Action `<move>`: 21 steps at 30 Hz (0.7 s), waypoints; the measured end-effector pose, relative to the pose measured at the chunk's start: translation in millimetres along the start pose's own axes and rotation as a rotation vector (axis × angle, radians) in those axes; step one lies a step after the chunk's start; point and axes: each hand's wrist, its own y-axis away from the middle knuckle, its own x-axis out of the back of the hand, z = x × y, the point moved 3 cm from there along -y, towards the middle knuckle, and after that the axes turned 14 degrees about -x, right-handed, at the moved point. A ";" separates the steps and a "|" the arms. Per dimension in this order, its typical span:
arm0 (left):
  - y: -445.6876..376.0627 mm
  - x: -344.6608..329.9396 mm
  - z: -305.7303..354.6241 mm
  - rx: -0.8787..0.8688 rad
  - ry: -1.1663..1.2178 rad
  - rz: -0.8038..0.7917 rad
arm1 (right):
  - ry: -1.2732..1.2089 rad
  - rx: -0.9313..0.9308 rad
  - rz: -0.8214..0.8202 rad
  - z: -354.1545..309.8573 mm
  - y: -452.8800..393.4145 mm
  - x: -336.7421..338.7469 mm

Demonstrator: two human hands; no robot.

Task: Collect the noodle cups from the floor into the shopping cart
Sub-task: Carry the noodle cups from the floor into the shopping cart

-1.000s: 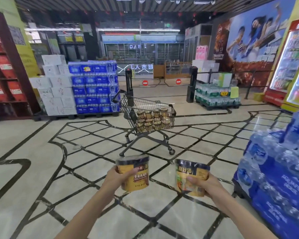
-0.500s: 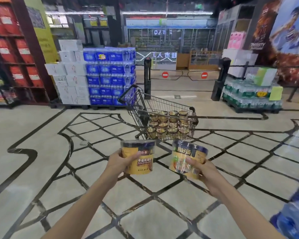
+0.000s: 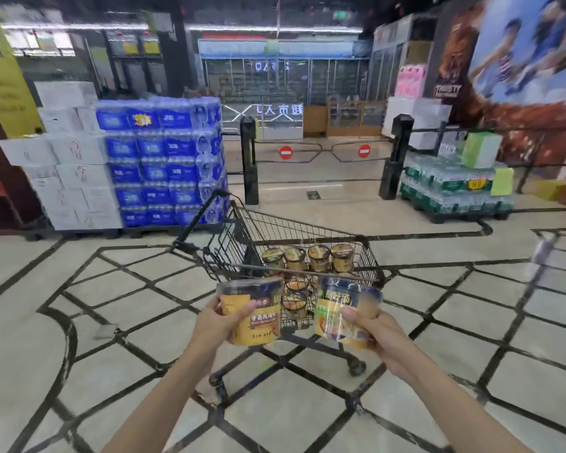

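Left hand [image 3: 214, 325] wrapped round a yellow cup [image 3: 254, 310]: round, slightly tapered, glossy printed wrap, dark band under a clear film lid. Thumb across the front of the label, fingers behind; cup upright, leaning a little.

Right hand [image 3: 378, 335] gripping a second cup [image 3: 343, 310], same shape, shiny film catching the light, dark blue top band, tilted left. Thumb pressed on the front face, fingers curled round the far side.

Both cups held side by side, apart, just in front of the near edge of the cart [image 3: 294, 233]. Black wire mesh basket, thin straight rods, rounded rim, on small castors. Inside, more cups [image 3: 307, 258] standing upright in rows, lids showing; exact count unclear through the mesh.

Floor [image 3: 79, 322] of pale polished tiles, dark inlaid lines in a diamond pattern. Behind the cart, blue shrink-wrapped bottle packs [image 3: 164, 158] stacked in a block beside white cartons [image 3: 69, 165].
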 end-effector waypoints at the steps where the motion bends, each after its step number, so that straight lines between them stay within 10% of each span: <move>1: -20.4 -1.7 -1.8 0.005 -0.002 -0.001 | 0.006 0.004 -0.007 -11.0 -17.2 -0.2; 21: -465.1 -69.1 -161.7 0.248 -0.150 0.081 | 0.179 -0.277 -0.043 -131.1 -503.4 13.9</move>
